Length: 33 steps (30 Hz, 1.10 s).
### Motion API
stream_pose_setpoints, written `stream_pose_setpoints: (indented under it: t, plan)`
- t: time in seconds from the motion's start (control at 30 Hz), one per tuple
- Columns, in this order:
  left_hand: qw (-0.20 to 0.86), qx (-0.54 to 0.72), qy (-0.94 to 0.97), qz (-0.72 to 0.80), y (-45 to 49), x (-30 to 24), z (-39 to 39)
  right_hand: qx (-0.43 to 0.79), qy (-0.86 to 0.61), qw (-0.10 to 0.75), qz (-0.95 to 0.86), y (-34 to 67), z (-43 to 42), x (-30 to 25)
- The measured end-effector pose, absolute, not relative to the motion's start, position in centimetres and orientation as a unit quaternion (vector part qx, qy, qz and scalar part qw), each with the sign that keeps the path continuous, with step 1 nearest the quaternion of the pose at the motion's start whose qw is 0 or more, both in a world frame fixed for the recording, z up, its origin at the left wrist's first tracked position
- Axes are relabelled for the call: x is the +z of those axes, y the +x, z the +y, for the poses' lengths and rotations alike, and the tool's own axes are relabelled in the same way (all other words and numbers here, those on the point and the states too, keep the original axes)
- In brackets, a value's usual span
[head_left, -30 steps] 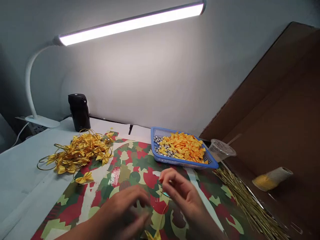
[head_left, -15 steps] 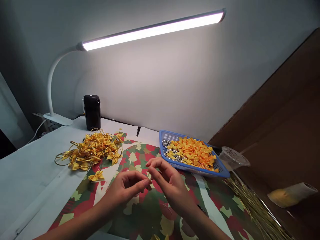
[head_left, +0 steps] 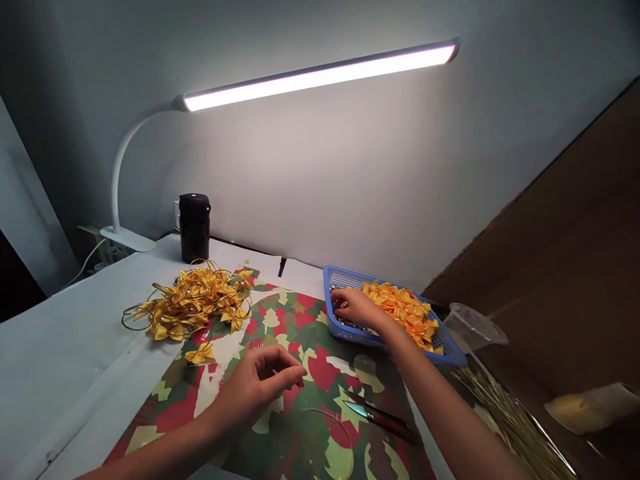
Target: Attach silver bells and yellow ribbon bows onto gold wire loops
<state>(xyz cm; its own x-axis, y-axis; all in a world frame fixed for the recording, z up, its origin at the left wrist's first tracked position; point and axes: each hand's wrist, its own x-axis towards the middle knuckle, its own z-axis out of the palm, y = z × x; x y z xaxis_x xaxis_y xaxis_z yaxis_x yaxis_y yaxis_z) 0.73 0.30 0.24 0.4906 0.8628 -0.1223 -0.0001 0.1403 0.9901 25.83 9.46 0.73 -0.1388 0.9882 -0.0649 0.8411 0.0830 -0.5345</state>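
Note:
My right hand (head_left: 356, 308) reaches into a blue plastic mesh tray (head_left: 350, 275), its fingers down among silver beads (head_left: 346, 321) beside a heap of orange-yellow ribbon bows (head_left: 403, 310). Over patterned wrapping paper (head_left: 320, 367), my left hand (head_left: 263, 381) hangs with thumb and fingers pinched close. Nothing held there is visible. A short gold wire (head_left: 323, 415) lies on the paper near that hand. Closed scissors with a dark red handle (head_left: 380, 418) rest to the right of it. A tangled pile of gold-wired yellow bows (head_left: 193, 303) lies at left, with one loose bow (head_left: 201, 354) in front.
A black flask (head_left: 194, 227) and a white clamp desk lamp (head_left: 320, 77) stand at the back. A clear plastic cup (head_left: 473, 327) lies past the tray. Below it spreads a bundle of gold wires (head_left: 505, 417). Brown cardboard (head_left: 550, 233) rises along the right side.
My right hand has left the left hand and moved into the tray. The scissors now show on the paper. The view has shifted slightly.

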Motion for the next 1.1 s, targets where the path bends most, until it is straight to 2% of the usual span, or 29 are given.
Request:
stream_pose_setpoints:
  t: [0.13,0.4,0.5,0.7,0.77,0.83,0.97,1.1]
  plan:
    - [0.654,0.337,0.561,0.379,0.7,0.2,0.3,0.250,-0.630,0.126,-0.724,26.3,9.9,-0.1]
    - [0.657,0.319,0.566,0.381,0.8,-0.1,0.0,0.283,-0.635,0.150,-0.703,27.2,10.2,-1.1]
    - [0.666,0.314,0.556,0.386,0.9,0.0,0.1,0.294,-0.628,0.189,-0.696,27.0,10.0,-0.6]
    - [0.676,0.303,0.557,0.376,1.0,-0.2,0.0,0.270,-0.594,0.336,-0.679,26.4,6.3,3.0]
    - [0.675,0.298,0.560,0.377,1.0,-0.1,-0.1,0.268,-0.576,0.362,-0.682,25.4,4.3,4.4]
    - [0.672,0.292,0.565,0.380,1.0,0.0,-0.3,0.270,-0.543,0.359,-0.710,24.1,2.4,5.3]
    - [0.672,0.295,0.570,0.371,1.0,0.2,-0.5,0.234,-0.507,0.303,-0.772,21.4,0.0,6.0]
    - [0.679,0.299,0.554,0.377,1.1,0.3,-0.4,0.261,-0.478,0.292,-0.786,20.5,-0.7,5.8]
